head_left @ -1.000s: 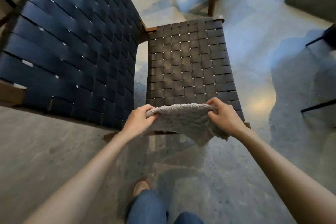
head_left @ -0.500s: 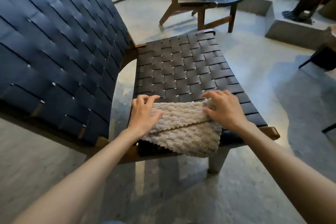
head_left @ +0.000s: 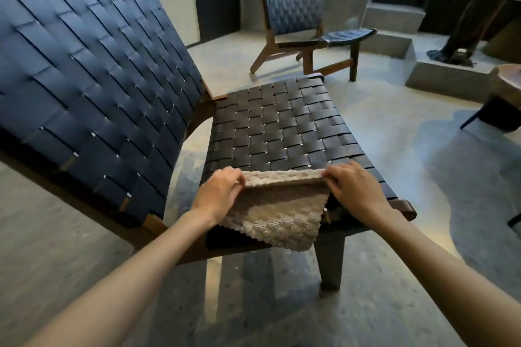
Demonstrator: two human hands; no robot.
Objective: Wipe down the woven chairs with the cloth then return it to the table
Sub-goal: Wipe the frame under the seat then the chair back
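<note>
Both hands pinch the cloth [head_left: 277, 211] by its top edge, the left hand [head_left: 218, 196] and right hand [head_left: 356, 191] at opposite corners, draping it over the chair's [head_left: 282, 127] front seat edge.

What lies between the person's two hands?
In the head view, a beige cloth spans the gap: left hand and right hand each pinch its upper edge at the front of the woven seat.
</note>
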